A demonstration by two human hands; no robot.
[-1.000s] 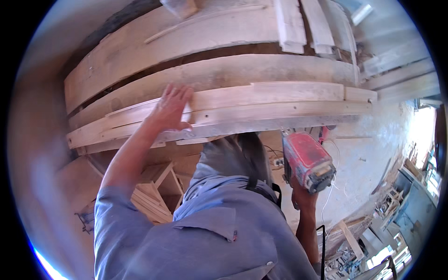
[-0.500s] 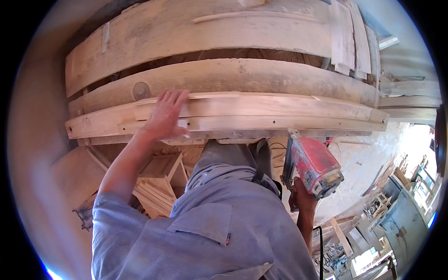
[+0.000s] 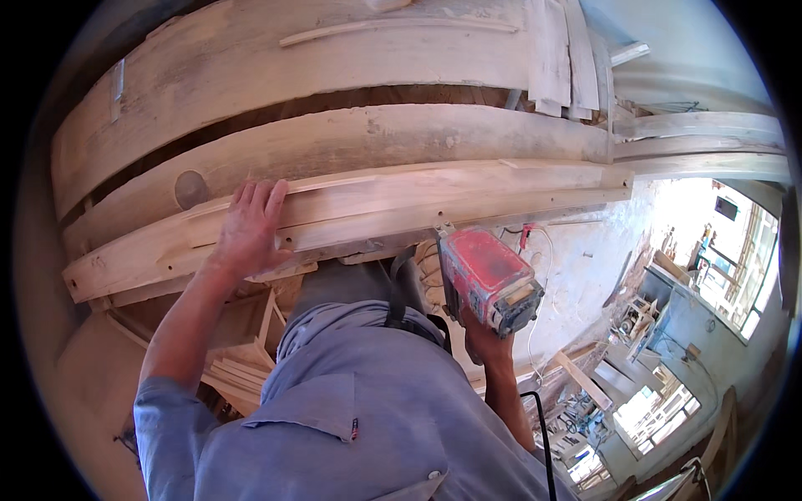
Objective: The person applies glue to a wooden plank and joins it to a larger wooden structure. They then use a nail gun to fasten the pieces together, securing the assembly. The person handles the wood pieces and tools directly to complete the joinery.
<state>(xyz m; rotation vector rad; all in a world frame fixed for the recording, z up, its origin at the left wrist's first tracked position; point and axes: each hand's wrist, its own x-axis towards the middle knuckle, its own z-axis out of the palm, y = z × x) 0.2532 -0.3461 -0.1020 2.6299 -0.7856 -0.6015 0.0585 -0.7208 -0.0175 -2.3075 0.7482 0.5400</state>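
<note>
My left hand [image 3: 249, 234] spans a long pale wooden board [image 3: 359, 194] on the bench, fingers over its far side and thumb at the near edge. Beneath and along it runs a second wooden strip [image 3: 493, 203] with several small dark holes in its near face. Lower right, my right hand [image 3: 483, 341] is wrapped around the handle of a worn red nail gun [image 3: 491, 265]. The gun's nose points at the strip's near edge; whether it touches cannot be told. The gun's body partly hides my right fingers.
Broad dusty planks [image 3: 351, 134] form the bench, with a dark gap between them. Short boards [image 3: 551, 63] lie stacked at the far right. Below the bench at left stands a wooden frame [image 3: 267, 321]. A black hose [image 3: 545, 434] hangs beside my right arm. Cluttered machinery lies beyond.
My view has swung to the right, so the bench appears tilted and farther left. My left hand stays on the board. The nail gun remains in my right hand, close to the strip's near edge.
</note>
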